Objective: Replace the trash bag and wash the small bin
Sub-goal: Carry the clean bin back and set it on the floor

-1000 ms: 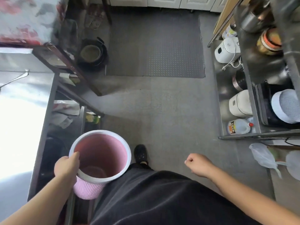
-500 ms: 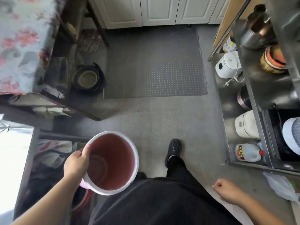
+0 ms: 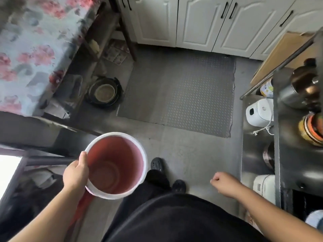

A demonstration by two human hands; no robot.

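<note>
Left hand (image 3: 75, 173) pinches the rim of the empty small bin (image 3: 116, 165), mouth up, for one-handed carrying; right hand (image 3: 224, 183) swings clenched, empty.

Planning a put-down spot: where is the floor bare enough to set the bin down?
Bare floor lies between the gray mat, the steel rack and the shoes; the mat is bare too. It is crowded left, around the black pan under the floral table. The left hand holds the bin.
</note>
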